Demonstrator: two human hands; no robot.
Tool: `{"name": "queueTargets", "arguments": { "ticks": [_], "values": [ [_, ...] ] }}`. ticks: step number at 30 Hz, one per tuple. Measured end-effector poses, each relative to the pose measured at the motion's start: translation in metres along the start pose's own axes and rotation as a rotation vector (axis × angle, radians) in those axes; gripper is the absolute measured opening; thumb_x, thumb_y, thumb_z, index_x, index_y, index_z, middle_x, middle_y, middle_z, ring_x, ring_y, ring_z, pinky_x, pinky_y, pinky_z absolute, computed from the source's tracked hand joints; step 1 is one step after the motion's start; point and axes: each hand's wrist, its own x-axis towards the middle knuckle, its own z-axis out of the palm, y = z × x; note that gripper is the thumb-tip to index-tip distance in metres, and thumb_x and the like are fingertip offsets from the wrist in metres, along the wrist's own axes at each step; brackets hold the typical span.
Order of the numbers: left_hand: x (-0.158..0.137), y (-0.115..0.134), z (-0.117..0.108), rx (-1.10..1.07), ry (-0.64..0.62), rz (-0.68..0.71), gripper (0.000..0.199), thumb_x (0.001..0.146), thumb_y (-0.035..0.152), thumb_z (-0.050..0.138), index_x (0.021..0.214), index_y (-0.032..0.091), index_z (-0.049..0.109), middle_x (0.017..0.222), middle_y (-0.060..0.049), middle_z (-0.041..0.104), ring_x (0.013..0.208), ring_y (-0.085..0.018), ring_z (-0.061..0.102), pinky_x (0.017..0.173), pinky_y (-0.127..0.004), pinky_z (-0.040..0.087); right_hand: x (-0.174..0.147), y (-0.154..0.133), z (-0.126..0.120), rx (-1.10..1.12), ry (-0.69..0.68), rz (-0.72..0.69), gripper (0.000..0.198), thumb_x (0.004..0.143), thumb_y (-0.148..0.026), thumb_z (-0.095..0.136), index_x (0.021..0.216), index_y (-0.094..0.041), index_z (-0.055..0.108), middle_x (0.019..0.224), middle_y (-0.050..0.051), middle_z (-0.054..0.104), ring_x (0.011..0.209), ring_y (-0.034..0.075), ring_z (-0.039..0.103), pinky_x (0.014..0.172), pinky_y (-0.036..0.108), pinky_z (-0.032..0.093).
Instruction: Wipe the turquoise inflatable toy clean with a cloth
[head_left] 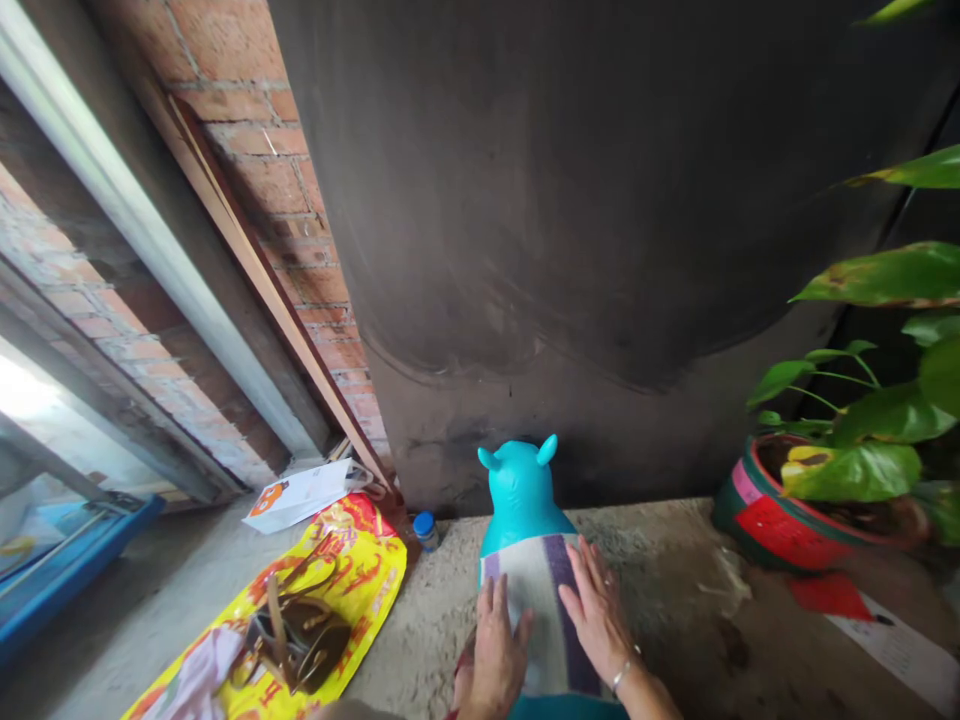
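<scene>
A turquoise inflatable animal toy [523, 490] with two small ears stands on the concrete floor, facing a dark panel. Around its back lies a striped cloth [531, 590] in cream and purple. My left hand [496, 640] rests on the left part of the cloth, fingers stretched forward. On the right side, my right hand [598, 615] lies flat on the cloth with its fingers apart and a bracelet at the wrist. Neither hand grips anything. The toy's lower part is hidden below my hands and the frame edge.
A large dark panel [570, 250] rises behind the toy. Left of it are a blue-lidded jar [425, 530], a white paper bag [304, 495] and a yellow sack [367, 600] bearing a brown bag [300, 640]. To the right stands a potted plant [795, 515].
</scene>
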Motion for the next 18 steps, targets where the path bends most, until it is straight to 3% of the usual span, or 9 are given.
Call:
{"name": "queueTargets", "arguments": {
  "ticks": [4,7,13,18],
  "values": [
    [0.018,0.002,0.039,0.076,-0.032,-0.122,0.069,0.090,0.045,0.040,0.149,0.016,0.018,0.160,-0.015,0.013,0.148,-0.030,0.015,0.112,-0.051,0.036,0.000,0.002,0.040,-0.155,-0.165,0.043,0.054,0.094,-0.038,0.033,0.148,-0.030,0.029,0.159,0.002,0.012,0.146,0.030,0.010,0.112,0.060,0.029],
    [0.039,0.004,0.054,0.184,-0.027,-0.176,0.072,0.090,0.047,0.038,0.149,0.013,0.014,0.160,-0.016,0.007,0.148,-0.035,0.009,0.110,-0.061,0.034,0.011,0.005,0.051,-0.221,-0.188,0.040,0.054,0.095,-0.037,0.031,0.149,-0.032,0.024,0.159,0.000,0.005,0.146,0.029,0.005,0.112,0.059,0.027],
    [0.067,0.016,0.036,0.096,-0.100,-0.220,0.077,0.089,0.051,0.037,0.149,0.015,0.004,0.161,-0.012,0.001,0.149,-0.032,0.004,0.114,-0.061,0.026,0.048,-0.006,0.043,-0.311,-0.204,0.025,0.055,0.096,-0.038,0.028,0.150,-0.032,0.017,0.159,-0.001,0.002,0.146,0.028,0.002,0.114,0.059,0.023],
    [0.048,-0.003,0.031,-0.015,-0.151,-0.144,0.079,0.086,0.051,0.039,0.150,0.017,0.006,0.161,-0.010,0.000,0.149,-0.031,0.003,0.114,-0.060,0.028,0.015,-0.016,0.052,-0.427,-0.199,0.104,0.053,0.095,-0.037,0.030,0.147,-0.030,0.026,0.156,0.003,0.015,0.144,0.031,0.019,0.105,0.060,0.036]
  ]
}}
